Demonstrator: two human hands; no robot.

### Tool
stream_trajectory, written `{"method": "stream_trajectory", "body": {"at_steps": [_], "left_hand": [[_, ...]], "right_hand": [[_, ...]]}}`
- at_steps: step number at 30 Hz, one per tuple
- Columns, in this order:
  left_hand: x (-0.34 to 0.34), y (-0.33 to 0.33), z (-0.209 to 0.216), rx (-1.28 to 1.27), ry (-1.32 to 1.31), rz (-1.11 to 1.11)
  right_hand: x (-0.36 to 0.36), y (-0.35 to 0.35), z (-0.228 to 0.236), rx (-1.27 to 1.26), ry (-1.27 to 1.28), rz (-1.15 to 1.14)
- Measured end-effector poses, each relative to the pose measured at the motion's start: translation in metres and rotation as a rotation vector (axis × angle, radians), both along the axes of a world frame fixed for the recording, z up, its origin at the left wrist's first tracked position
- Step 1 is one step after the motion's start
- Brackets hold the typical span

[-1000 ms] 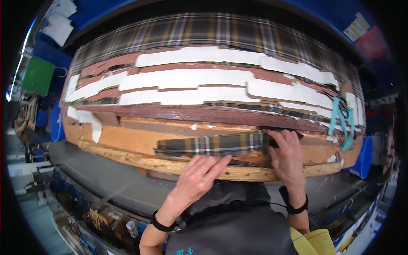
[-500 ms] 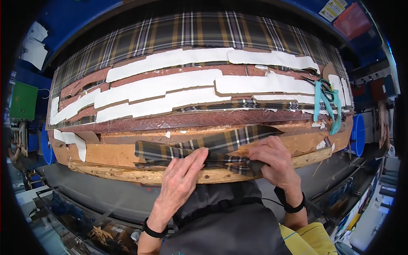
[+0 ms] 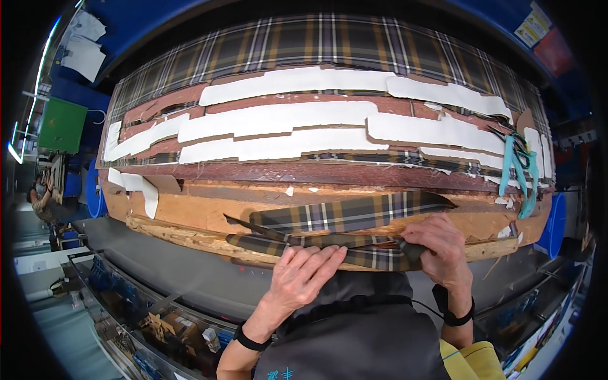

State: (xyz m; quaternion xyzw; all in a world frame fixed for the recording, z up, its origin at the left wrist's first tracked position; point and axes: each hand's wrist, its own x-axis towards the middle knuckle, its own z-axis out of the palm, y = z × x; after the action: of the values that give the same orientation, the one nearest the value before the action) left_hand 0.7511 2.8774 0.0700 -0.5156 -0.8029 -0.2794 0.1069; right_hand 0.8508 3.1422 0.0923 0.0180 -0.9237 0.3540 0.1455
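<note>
Several strips of dark plaid fabric lie at the worn wooden front of the table, where both hands work. At the near edge, my left hand [image 3: 305, 275] is closed on the nearest plaid strip [image 3: 373, 258], its fingers together over the cloth and its thumb hidden. My right hand [image 3: 441, 247] pinches the folded dark right end of the strips between thumb and fingers. Behind the hands, a wider plaid piece [image 3: 354, 214] lies flat, tapering to a point at the right. A thin dark strip end [image 3: 253, 227] sticks out toward the left.
White paper-like pattern pieces [image 3: 278, 120] cover the reddish table top, with plaid cloth [image 3: 304, 41] spread behind. Scissors [image 3: 519, 149] with teal-wrapped handles lie at right. A rough wooden rail [image 3: 183, 235] edges the table. Blue bins [image 3: 555, 225] flank it; a person [image 3: 43, 201] is far left.
The view has shifted, so the table appears farther right. My left hand has drawn nearer to the table edge, and the strips have separated from the wider plaid piece. My right hand keeps its pinch.
</note>
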Motion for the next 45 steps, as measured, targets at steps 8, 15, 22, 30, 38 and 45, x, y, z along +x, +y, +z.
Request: {"method": "stream_trajectory", "body": {"at_steps": [8, 15, 22, 30, 38, 45], "left_hand": [[-0.006, 0.002, 0.007, 0.000, -0.126, 0.036], [-0.033, 0.026, 0.024, -0.235, -0.357, 0.156], [-0.041, 0.037, 0.021, -0.272, -0.443, 0.119], [-0.062, 0.014, 0.020, -0.330, -0.679, -0.116], [-0.079, -0.083, 0.091, 0.484, -1.134, 0.364], [-0.158, -0.283, 0.099, 1.001, -0.447, 0.989]], "right_hand": [[-0.003, 0.001, -0.002, -0.033, -0.008, 0.028], [0.001, 0.015, 0.000, 0.043, -0.039, -0.057], [0.020, 0.044, 0.008, 0.055, -0.101, -0.261], [0.038, 0.067, 0.007, 0.039, -0.067, -0.383], [0.008, 0.079, 0.038, 0.225, -0.148, -0.370], [-0.015, 0.050, 0.072, 0.313, -0.236, -0.367]]}}
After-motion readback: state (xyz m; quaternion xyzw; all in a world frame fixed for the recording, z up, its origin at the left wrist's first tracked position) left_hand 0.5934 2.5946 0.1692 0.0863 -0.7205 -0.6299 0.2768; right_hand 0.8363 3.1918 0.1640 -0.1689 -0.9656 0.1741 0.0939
